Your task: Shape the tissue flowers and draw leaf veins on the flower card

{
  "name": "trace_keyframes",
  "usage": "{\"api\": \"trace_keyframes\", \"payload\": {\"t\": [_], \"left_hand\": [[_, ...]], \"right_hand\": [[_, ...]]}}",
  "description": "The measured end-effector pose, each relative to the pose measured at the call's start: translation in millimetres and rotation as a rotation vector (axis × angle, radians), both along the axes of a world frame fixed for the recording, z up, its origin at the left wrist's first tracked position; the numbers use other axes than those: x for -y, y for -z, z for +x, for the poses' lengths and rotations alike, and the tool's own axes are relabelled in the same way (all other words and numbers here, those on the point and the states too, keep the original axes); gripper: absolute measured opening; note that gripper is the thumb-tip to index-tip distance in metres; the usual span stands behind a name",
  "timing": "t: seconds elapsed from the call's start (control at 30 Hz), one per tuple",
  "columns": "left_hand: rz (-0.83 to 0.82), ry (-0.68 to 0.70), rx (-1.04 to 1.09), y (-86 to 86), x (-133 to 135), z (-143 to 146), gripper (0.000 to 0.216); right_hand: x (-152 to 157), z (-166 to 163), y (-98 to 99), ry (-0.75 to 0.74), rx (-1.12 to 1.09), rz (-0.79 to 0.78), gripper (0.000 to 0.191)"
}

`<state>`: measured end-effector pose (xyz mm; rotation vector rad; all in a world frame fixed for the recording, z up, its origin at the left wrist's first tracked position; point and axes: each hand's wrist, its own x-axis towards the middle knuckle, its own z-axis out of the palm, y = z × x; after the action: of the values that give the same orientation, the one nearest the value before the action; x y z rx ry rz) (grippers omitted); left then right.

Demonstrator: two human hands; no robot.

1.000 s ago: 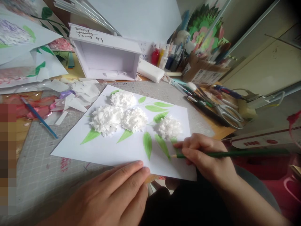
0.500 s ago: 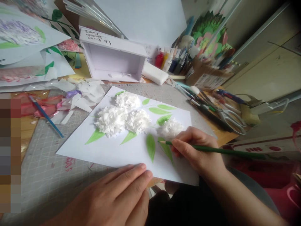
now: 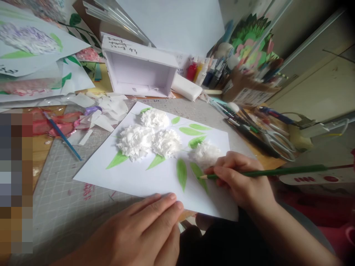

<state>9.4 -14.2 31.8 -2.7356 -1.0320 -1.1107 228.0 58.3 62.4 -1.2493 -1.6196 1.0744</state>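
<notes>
A white sheet of paper (image 3: 116, 180) lies aslant on the grey cutting mat (image 3: 63, 195). Several fluffy white paper flowers (image 3: 136, 142) stand up from it, with green leaves drawn around them. My right hand (image 3: 241, 177) is closed around a green colored pencil (image 3: 277, 172). Its tip touches or nearly touches a green leaf (image 3: 200, 177) at the sheet's lower right, below the rightmost flower (image 3: 207, 152). Flat on the near edge of the paper rests my left hand (image 3: 149, 225), fingers stretched out and holding nothing.
Behind the sheet stands an open white box (image 3: 141, 70). Paper scraps (image 3: 111, 111) and a blue pencil (image 3: 63, 136) lie to the left. Scissors (image 3: 279, 142) and other tools are at the right, near a cardboard box (image 3: 249, 88) of pens. Paint bottles (image 3: 201, 74) line the back.
The pencil tip has moved a little right and down along the leaf with my right hand. My left hand stays on the paper. The whole view has shifted slightly.
</notes>
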Motion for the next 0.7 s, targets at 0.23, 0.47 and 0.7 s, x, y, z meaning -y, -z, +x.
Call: {"api": "trace_keyframes", "payload": {"t": [0.23,0.47,0.7], "left_hand": [[0.014,-0.012,-0.019,-1.7,-1.2,0.6,0.024],[0.006,-0.066,0.018,5.5,2.0,1.7,0.026],[-0.013,-0.007,-0.007,1.7,-0.2,0.8,0.024]], "right_hand": [[-3.0,-0.4,-1.1,-0.012,0.03,-0.013,0.024],[-2.6,0.3,-2.7,-0.015,0.061,-0.006,0.024],[-2.7,0.8,-5.6,-0.013,0.064,-0.017,0.022]]}}
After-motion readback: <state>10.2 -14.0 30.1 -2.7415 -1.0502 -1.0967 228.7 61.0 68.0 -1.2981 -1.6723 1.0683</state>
